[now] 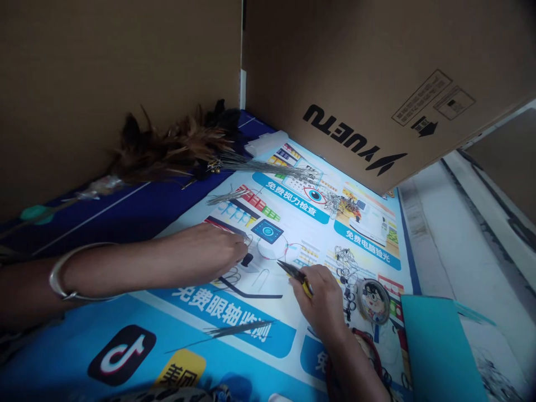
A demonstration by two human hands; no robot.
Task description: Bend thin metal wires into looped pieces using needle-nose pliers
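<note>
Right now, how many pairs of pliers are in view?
1: the pliers are in the right hand, tips toward the left hand. Others may be hidden.

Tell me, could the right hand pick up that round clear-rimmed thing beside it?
Probably, yes: the round clear-rimmed thing lies close by, with only low dark loops between. But the right hand holds pliers, which it might need to put down first.

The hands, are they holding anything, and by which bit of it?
The right hand holds needle-nose pliers by their yellow handles. The left hand is curled, but whether it holds anything can't be told.
</note>
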